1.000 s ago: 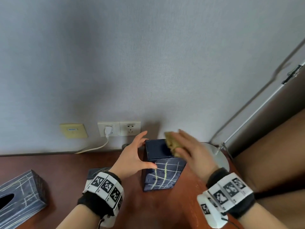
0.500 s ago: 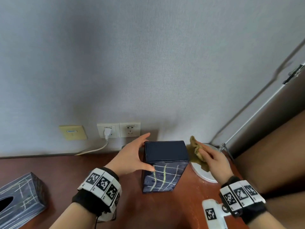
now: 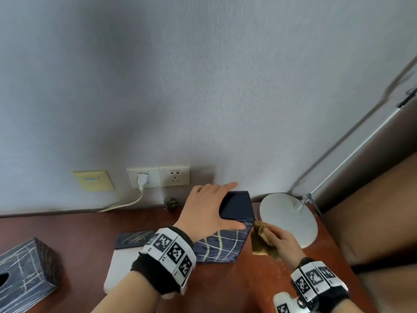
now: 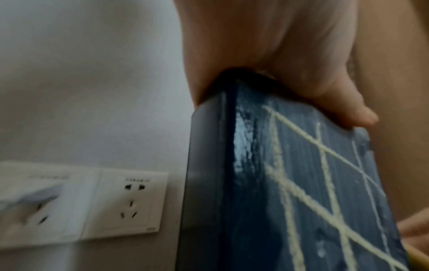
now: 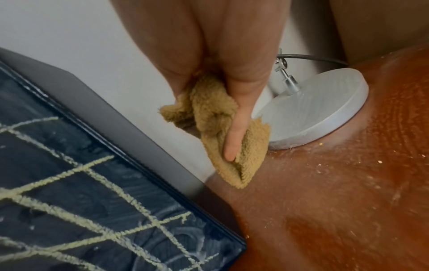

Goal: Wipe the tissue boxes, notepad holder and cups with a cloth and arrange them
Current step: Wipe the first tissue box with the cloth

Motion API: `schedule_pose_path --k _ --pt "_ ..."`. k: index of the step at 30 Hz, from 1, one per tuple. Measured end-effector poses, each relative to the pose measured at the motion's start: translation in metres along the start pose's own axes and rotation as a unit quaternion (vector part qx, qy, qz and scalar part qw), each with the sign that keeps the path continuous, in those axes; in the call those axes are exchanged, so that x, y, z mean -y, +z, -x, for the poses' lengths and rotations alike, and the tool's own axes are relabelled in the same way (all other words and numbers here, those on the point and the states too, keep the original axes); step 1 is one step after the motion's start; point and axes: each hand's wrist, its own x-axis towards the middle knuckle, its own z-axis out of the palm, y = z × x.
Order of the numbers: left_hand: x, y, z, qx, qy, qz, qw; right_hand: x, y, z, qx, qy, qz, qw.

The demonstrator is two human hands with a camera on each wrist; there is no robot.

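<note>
2 tissue boxes: L hand (image 3: 211,210) grips upright tissue box (image 3: 228,236); R hand (image 3: 281,240) clutches 1 cloth (image 3: 262,239); other box (image 3: 24,276) far left.

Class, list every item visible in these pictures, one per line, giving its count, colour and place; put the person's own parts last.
Upright tissue box: one, dark blue with pale lines, on the desk by the wall.
Second tissue box: one, dark blue-grey with pale lines, lying at the desk's left edge.
Notepad holder: one, dark strip with a white pad, left of the upright box.
Cloth: one, tan, between the upright box and the lamp base.
Lamp base: one, grey round disc, right of the box.
Wall sockets: two, white; the left one holds a white plug.
Wall plate: one, yellow, left of the sockets.
Desk: one, reddish-brown.
Left hand: grips the upright box's top.
Right hand: holds the cloth.
</note>
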Motion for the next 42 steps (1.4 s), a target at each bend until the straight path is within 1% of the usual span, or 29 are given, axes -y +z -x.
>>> schedule_pose_path --k 3,5,6,9,13,15,17,18,20,22,25,27,30,32,35,38,42 --pt "0.017 -0.010 0.007 -0.049 -0.032 0.107 0.993 0.001 0.002 -0.006 0.015 -0.007 0.013 1.000" --pt "0.032 -0.014 0.017 -0.087 -0.066 0.198 0.974 0.003 0.005 -0.009 0.024 -0.017 0.019 0.999" --pt "0.040 -0.015 0.022 -0.107 -0.087 0.251 0.958 0.004 0.007 -0.010 0.030 -0.020 0.020 0.999" --pt "0.062 -0.009 0.041 -0.155 -0.150 0.401 0.890 0.004 0.013 -0.013 0.041 -0.028 0.032 0.998" --pt "0.079 0.010 0.063 -0.193 -0.220 0.512 0.808 0.003 0.017 -0.017 0.036 -0.032 0.010 0.999" --pt "0.081 0.020 0.069 -0.198 -0.252 0.536 0.781 0.004 0.017 -0.020 0.037 -0.042 -0.006 0.998" --pt "0.083 0.032 0.075 -0.189 -0.283 0.547 0.765 0.001 0.015 -0.026 0.031 -0.050 -0.020 0.998" --pt "0.084 0.038 0.078 -0.185 -0.293 0.547 0.762 0.000 0.015 -0.029 0.024 -0.046 -0.032 0.998" --pt "0.086 0.047 0.081 -0.165 -0.313 0.534 0.767 0.001 0.014 -0.032 0.012 -0.040 -0.047 0.998" --pt "0.090 0.056 0.083 -0.112 -0.332 0.518 0.780 0.007 0.012 -0.033 0.004 -0.048 -0.044 0.998" --pt "0.102 0.075 0.084 -0.003 -0.359 0.478 0.802 0.011 0.008 -0.034 0.021 -0.054 -0.027 0.998" --pt "0.113 0.090 0.083 0.030 -0.358 0.455 0.815 0.011 0.007 -0.036 0.032 -0.047 0.000 0.998" --pt "0.132 0.112 0.080 0.047 -0.385 0.441 0.809 0.011 0.008 -0.038 0.045 -0.035 0.032 0.998" --pt "0.127 0.106 0.078 0.057 -0.396 0.445 0.801 0.012 0.010 -0.041 0.047 -0.033 0.046 0.997" --pt "0.116 0.092 0.072 0.056 -0.406 0.456 0.790 0.007 0.014 -0.048 0.054 -0.024 0.094 0.994" --pt "0.120 0.090 0.068 0.047 -0.400 0.445 0.799 -0.004 0.021 -0.052 0.072 0.005 0.132 0.989" --pt "0.125 0.090 0.068 0.064 -0.398 0.429 0.809 -0.009 0.025 -0.056 0.053 0.002 0.148 0.988"
